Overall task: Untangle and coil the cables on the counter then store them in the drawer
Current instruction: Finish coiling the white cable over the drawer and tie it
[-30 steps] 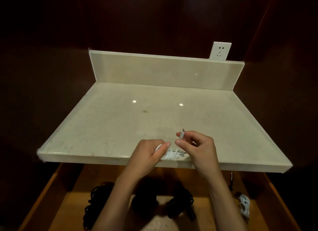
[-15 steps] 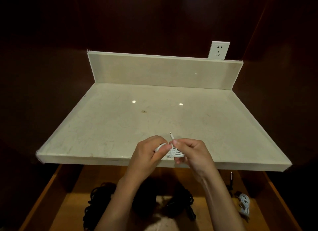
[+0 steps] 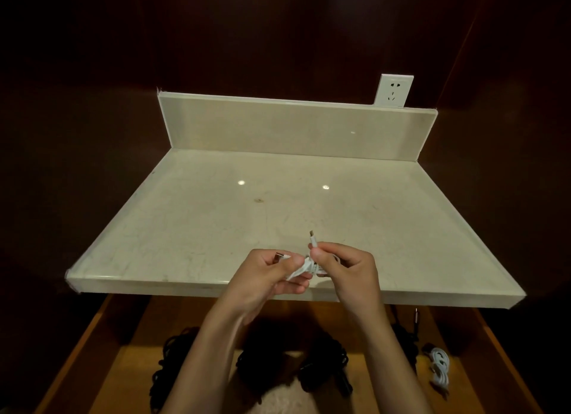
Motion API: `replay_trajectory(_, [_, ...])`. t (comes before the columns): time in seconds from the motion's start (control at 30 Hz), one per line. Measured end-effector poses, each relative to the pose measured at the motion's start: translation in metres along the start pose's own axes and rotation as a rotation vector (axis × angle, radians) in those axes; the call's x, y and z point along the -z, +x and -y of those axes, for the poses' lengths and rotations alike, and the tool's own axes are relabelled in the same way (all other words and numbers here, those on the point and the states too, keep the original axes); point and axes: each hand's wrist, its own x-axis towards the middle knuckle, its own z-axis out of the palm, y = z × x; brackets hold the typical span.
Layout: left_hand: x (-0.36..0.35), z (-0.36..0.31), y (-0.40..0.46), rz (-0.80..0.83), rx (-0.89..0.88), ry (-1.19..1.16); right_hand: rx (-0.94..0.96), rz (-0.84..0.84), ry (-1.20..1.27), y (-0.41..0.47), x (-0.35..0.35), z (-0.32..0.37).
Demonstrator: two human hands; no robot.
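While bunched between both hands low in the frame's centre, white cable [image 3: 310, 268] held just above the front edge of the counter [image 3: 216, 222]. Left hand [image 3: 272, 277] gripping one side of the bundle, fingers [image 3: 296, 287] curled under it, a metal-tipped plug poking out by the thumb. Right hand [image 3: 349, 271] pinching the other plug end between thumb and forefinger, tip pointing up and away. Below the counter's edge, open wooden drawer [image 3: 80, 361] across the bottom of the frame, holding black coiled cables [image 3: 173, 361] at lower left and lower centre, partly hidden by the forearms. Another white coiled cable [image 3: 440, 367] lying at the drawer's lower right. Wall socket [image 3: 393, 91] above the backsplash, upper right of centre.
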Motion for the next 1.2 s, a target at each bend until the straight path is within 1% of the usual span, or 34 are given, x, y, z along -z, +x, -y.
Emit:
replay_trajectory(0.1, [-0.001, 0.001, 0.000, -0.017, -0.008, 0.032, 0.011, -0.040, -0.014, 0.001, -0.001, -0.005])
replay_trajectory(0.2, [-0.004, 0.006, 0.002, -0.061, 0.020, -0.012, 0.021, -0.059, -0.020, 0.000, -0.003, -0.006])
replay_trajectory(0.3, [-0.007, 0.009, 0.004, -0.097, 0.044, -0.119, 0.044, -0.097, 0.000, -0.001, -0.005, -0.007])
replay_trajectory(0.4, [-0.009, 0.008, 0.005, -0.161, 0.061, -0.300, 0.081, -0.157, -0.043, 0.000, -0.001, -0.008])
replay_trajectory(0.47, [-0.010, 0.006, 0.006, -0.180, 0.058, -0.373, 0.095, -0.136, -0.022, -0.001, 0.001, -0.007])
replay_trajectory(0.57, [-0.014, 0.007, 0.007, -0.183, 0.046, -0.411, 0.084, -0.054, 0.035, -0.004, 0.001, -0.001])
replay_trajectory(0.7, [-0.015, 0.011, 0.006, -0.181, 0.022, -0.405, 0.007, -0.004, 0.065, -0.004, 0.001, 0.006])
replay_trajectory(0.83, [-0.016, 0.014, 0.006, -0.199, -0.030, -0.378, -0.146, 0.004, -0.052, 0.001, 0.001, 0.008])
replay_trajectory(0.93, [-0.016, 0.016, 0.005, -0.181, -0.046, -0.366, -0.241, 0.010, -0.078, 0.003, 0.001, 0.010])
replay_trajectory(1.1, [-0.011, 0.016, 0.002, -0.080, -0.100, -0.262, -0.389, -0.004, 0.028, 0.005, 0.003, 0.013])
replay_trajectory(1.2, [-0.009, 0.013, 0.001, -0.061, -0.137, -0.190, -0.413, -0.055, 0.091, 0.002, 0.000, 0.013])
